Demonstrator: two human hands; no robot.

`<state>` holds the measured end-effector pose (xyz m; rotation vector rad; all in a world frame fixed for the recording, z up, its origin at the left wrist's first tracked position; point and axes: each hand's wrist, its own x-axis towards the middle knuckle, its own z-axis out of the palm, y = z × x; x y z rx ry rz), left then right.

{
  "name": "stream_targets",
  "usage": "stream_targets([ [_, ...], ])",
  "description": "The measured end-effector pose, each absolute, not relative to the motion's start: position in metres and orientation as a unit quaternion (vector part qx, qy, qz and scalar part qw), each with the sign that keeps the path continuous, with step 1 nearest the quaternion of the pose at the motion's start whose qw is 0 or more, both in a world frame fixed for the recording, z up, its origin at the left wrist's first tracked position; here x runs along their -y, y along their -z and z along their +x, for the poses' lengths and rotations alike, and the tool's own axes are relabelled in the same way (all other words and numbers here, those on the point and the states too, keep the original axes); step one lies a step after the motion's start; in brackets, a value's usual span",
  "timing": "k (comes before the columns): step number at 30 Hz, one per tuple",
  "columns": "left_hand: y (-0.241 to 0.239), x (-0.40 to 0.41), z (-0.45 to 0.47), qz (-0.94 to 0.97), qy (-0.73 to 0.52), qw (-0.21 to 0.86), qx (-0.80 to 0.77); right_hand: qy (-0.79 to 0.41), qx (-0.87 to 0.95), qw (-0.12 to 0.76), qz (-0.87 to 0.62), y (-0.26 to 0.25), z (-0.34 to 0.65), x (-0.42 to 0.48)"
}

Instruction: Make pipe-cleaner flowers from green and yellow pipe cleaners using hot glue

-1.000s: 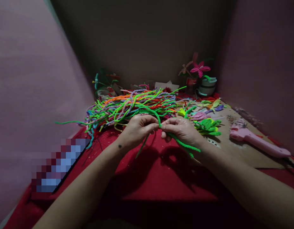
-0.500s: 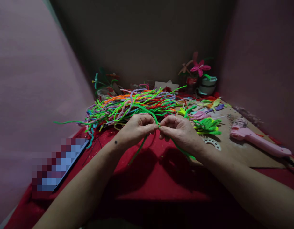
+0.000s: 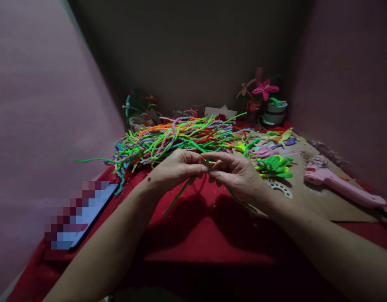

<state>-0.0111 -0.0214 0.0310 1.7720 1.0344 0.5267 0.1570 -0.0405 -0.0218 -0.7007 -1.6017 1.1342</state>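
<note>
My left hand (image 3: 177,167) and my right hand (image 3: 235,173) meet fingertip to fingertip above the red cloth (image 3: 206,235). Both pinch a green pipe cleaner (image 3: 180,193) where they meet. One end hangs down and to the left under my left hand; another part runs down to the right beneath my right palm. Just beyond the hands lies a big heap of coloured pipe cleaners (image 3: 177,136), green, orange, purple and pink.
A brown board (image 3: 319,195) at the right holds a pink glue gun (image 3: 341,186), a green pipe-cleaner leaf (image 3: 273,164) and small flower pieces. A pot with a pink pipe-cleaner flower (image 3: 265,90) stands at the back. A phone (image 3: 78,214) lies at the left.
Both hands have stayed together while their fingers turned the green pipe cleaner; its hanging left end has swung lower and the right-hand part has slipped further under the palm.
</note>
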Motion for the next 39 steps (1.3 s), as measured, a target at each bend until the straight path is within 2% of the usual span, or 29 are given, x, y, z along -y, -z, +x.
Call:
stream_targets([
  [8, -0.030, 0.020, -0.010, 0.732, -0.243, 0.477, -0.421, -0.376, 0.692, 0.524, -0.325, 0.022, 0.156, 0.042],
  [19, -0.034, 0.022, -0.011, 0.729, -0.213, 0.472, -0.447, -0.264, 0.753, 0.481, -0.362, 0.021, 0.159, 0.042],
  [27, -0.034, 0.022, -0.014, 0.727, -0.224, 0.483, -0.433, -0.157, 0.738, 0.535, -0.381, 0.013, 0.156, 0.046],
  [29, -0.035, 0.022, -0.016, 0.728, -0.236, 0.487, -0.420, -0.214, 0.729, 0.525, -0.383, 0.008, 0.156, 0.045],
  [34, -0.035, 0.021, -0.018, 0.722, -0.267, 0.494, -0.404, -0.554, 0.617, 0.436, -0.349, -0.002, 0.160, 0.037],
  [36, -0.035, 0.020, -0.018, 0.726, -0.282, 0.484, -0.399, -0.598, 0.594, 0.396, -0.364, -0.003, 0.163, 0.032],
  [39, -0.034, 0.020, -0.018, 0.755, -0.306, 0.421, -0.400, -0.559, 0.612, 0.379, -0.412, -0.001, 0.164, 0.027],
])
